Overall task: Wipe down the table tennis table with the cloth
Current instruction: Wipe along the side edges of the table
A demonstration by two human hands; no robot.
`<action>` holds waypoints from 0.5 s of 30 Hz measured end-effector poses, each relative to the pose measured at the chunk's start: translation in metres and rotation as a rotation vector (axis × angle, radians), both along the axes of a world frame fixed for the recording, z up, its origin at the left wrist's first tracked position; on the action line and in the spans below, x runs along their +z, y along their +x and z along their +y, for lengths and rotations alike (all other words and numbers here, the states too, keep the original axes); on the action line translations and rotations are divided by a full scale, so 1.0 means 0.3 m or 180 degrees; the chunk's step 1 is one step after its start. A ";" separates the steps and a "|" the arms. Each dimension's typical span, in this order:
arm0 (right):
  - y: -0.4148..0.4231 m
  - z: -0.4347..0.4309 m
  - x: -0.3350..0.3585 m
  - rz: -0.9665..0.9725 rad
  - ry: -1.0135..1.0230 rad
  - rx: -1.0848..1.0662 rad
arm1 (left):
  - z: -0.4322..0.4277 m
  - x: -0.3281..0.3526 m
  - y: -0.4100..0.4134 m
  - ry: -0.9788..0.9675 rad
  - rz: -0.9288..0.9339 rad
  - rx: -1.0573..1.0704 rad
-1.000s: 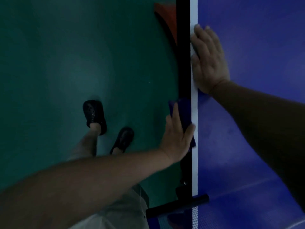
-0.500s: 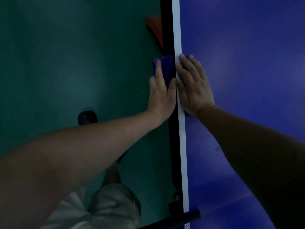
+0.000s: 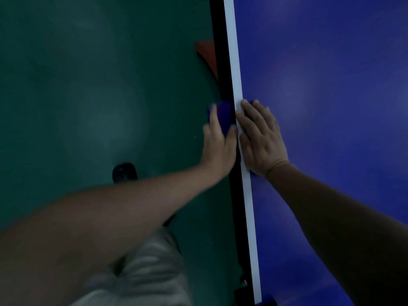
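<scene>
The blue table tennis table (image 3: 320,107) fills the right side, with a white line and a black side edge (image 3: 221,85) running top to bottom. A dark blue cloth (image 3: 223,113) lies against that side edge. My left hand (image 3: 218,142) presses the cloth to the edge with straight fingers, thumb by the white line. My right hand (image 3: 261,138) lies flat on the tabletop right beside it, fingers straight, with a bit of blue cloth showing at its fingertips and wrist.
Green floor (image 3: 99,96) lies to the left of the table. An orange-red shape (image 3: 207,56) shows on the floor by the table edge. My dark shoe (image 3: 123,173) and light shorts (image 3: 143,272) are below my left arm.
My left hand slid the cloth forward along the side edge until it drew level with my right hand. Since half a second ago both hands keep the same side-by-side pose.
</scene>
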State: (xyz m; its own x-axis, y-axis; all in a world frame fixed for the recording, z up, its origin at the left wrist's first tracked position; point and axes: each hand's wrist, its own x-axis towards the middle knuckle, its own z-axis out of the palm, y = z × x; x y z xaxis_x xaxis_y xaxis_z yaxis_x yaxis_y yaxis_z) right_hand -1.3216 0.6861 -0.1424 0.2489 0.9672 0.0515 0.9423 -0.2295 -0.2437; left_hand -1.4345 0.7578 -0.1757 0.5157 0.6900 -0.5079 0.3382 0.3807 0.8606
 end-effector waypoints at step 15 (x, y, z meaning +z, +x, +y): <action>0.002 0.009 0.019 -0.0107 -0.0434 -0.0399 | -0.207 0.085 -0.120 -0.0346 0.0123 -0.0163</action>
State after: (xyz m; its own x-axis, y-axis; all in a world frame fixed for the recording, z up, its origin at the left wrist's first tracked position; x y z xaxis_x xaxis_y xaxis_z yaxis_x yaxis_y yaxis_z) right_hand -1.3210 0.6888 -0.1365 0.3684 0.9272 -0.0674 0.9113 -0.3745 -0.1712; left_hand -1.4706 0.6956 -0.1502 0.5275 0.6031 -0.5983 0.3917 0.4523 0.8012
